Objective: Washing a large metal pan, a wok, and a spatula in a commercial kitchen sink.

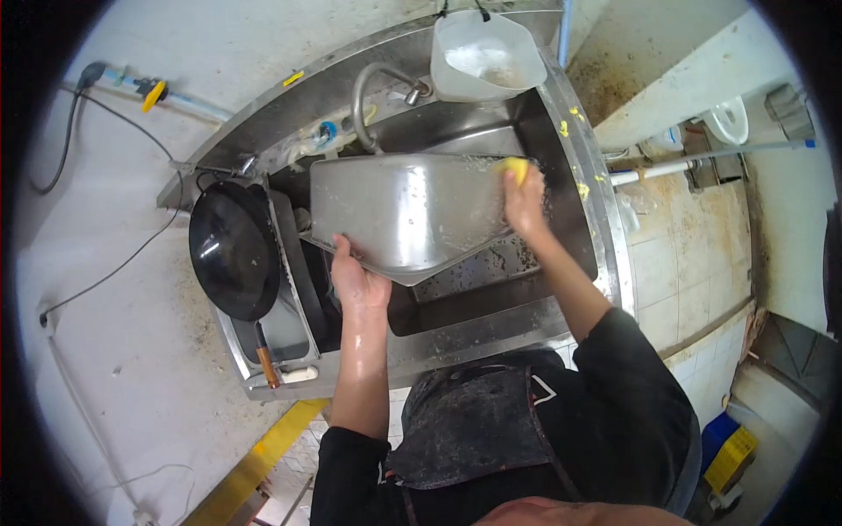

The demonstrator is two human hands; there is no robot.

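Note:
A large stainless steel pan (368, 204) is held tilted over the steel sink basin (572, 217), its outer face towards me with wet drops and some suds. My left hand (358, 276) grips its lower left rim, thumb on the outside; the fingers are hidden behind the metal. At the upper right end, my right hand (526, 200) presses a yellow sponge (516, 169) against the pan. Dark specks of residue lie on the basin floor (480, 269) beneath it.
A curved faucet (360, 98) rises behind the pan. A translucent plastic container (487, 59) hangs at the back right corner. Left are a black wok (233, 253) with a wooden handle (266, 367) and a white-handled utensil (299, 375). A blue scrubber (325, 131) rests on the back ledge.

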